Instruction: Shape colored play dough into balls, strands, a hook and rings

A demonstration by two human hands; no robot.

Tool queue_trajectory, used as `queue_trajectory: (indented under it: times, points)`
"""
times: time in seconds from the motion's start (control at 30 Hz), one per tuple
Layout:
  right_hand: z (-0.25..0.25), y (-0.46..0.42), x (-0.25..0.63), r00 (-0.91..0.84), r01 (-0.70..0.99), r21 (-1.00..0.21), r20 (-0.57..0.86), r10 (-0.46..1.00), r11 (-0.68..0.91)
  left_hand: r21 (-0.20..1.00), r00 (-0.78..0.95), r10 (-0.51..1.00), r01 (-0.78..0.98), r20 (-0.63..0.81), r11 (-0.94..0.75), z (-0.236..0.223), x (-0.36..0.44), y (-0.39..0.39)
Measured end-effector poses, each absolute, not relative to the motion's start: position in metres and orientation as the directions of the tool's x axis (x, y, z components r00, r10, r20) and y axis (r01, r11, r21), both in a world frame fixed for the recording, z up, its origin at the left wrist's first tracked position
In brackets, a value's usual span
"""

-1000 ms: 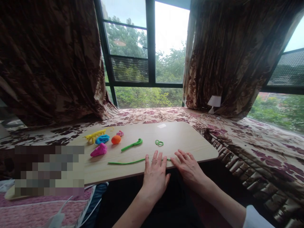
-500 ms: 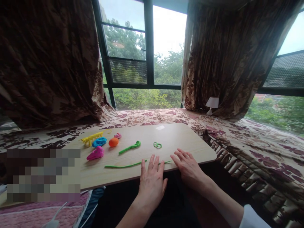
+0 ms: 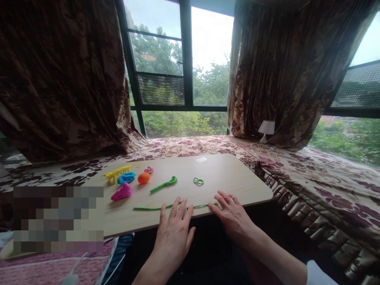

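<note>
A long thin green clay strand (image 3: 147, 208) lies along the near side of the pale wooden board (image 3: 237, 170). My left hand (image 3: 174, 221) rests with spread fingers over the strand's middle, hiding part of it. Over its right end lies my right hand (image 3: 231, 213), fingers outstretched and flat. Beyond the hands are a thicker green clay piece with a curled end (image 3: 164, 185) and small green clay loops (image 3: 198, 181). Both palms face down, and neither hand grips anything.
On the board's left stand a yellow clay shape with legs (image 3: 118, 173), a blue clay lump (image 3: 126, 178), a magenta clay lump (image 3: 121, 191), an orange clay ball (image 3: 143, 178) and a small pink clay piece (image 3: 149, 170). A white lamp (image 3: 266, 128) stands behind.
My left hand has slid left along the strand. The right hand has shifted slightly left and toward me. More of the strand shows between the hands.
</note>
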State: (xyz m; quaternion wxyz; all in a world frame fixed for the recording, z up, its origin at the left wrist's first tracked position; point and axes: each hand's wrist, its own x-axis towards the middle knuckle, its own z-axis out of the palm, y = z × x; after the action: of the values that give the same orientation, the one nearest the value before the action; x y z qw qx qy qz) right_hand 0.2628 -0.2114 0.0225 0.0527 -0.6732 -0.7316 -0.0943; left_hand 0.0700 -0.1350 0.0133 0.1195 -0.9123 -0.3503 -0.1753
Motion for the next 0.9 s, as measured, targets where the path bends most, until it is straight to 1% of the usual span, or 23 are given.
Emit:
queue_trajectory:
  times: [0.2,0.4,0.6,0.7,0.77,0.9]
  points:
    - [0.026,-0.203,0.263,-0.086,0.994,0.084,0.226,0.97,0.069,-0.091,0.688,0.629,0.697,0.363,-0.711,0.018,0.076,-0.13]
    - [0.022,-0.212,0.262,-0.135,0.988,0.096,0.203,0.97,0.117,-0.096,0.71,0.632,0.685,0.31,-0.722,0.014,0.072,-0.134]
    - [0.024,-0.201,0.266,-0.055,0.997,0.063,0.196,0.979,0.043,-0.082,0.689,0.651,0.704,0.319,-0.705,0.012,0.078,-0.123]
    - [0.024,-0.194,0.263,-0.041,0.999,0.04,0.221,0.974,0.033,-0.078,0.69,0.642,0.699,0.334,-0.711,0.011,0.078,-0.121]
    - [0.026,-0.192,0.258,-0.07,0.997,0.035,0.232,0.97,0.063,-0.074,0.688,0.64,0.698,0.342,-0.712,0.011,0.078,-0.122]
    - [0.03,-0.192,0.246,-0.151,0.989,0.032,0.208,0.966,0.147,-0.062,0.684,0.636,0.697,0.356,-0.715,0.012,0.077,-0.128]
